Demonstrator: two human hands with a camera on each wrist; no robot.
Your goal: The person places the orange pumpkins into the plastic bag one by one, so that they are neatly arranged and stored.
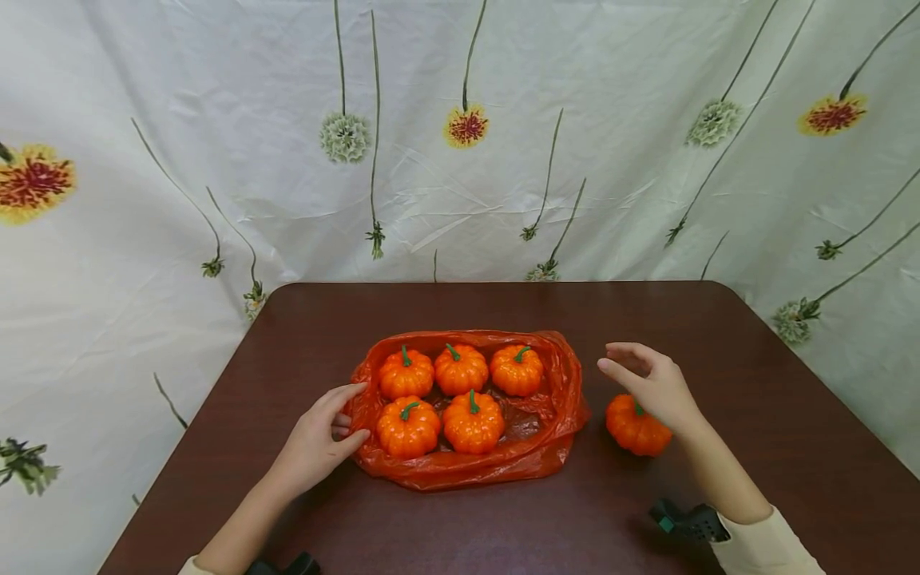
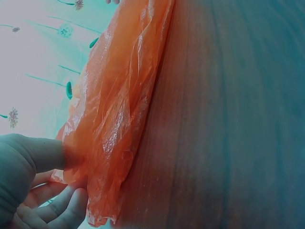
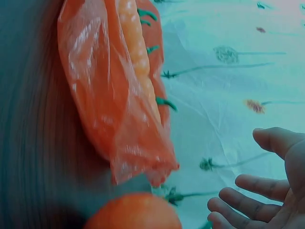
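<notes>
An orange-red plastic bag (image 1: 496, 471) lies with its mouth spread wide, and several small orange pumpkins (image 1: 473, 423) with green stems sit inside in two rows. At the bag's left end, my left hand (image 1: 319, 439) rests with thumb and forefinger apart, their tips at the plastic. The left wrist view shows the thumb (image 2: 47, 153) over the bag's side (image 2: 109, 124) and the other fingers bent below it. My right hand (image 1: 661, 391) hovers right of the bag, fingers loosely bent and holding nothing. Below it one more pumpkin (image 1: 636, 431) lies on the table, partly covered by the hand.
The dark brown table (image 1: 460, 535) ends at a white cloth (image 1: 460, 208) printed with flowers, hung behind it. A black wrist device (image 1: 690, 523) is strapped at the right sleeve (image 1: 765, 547). Another dark device (image 1: 287, 565) shows by the left wrist.
</notes>
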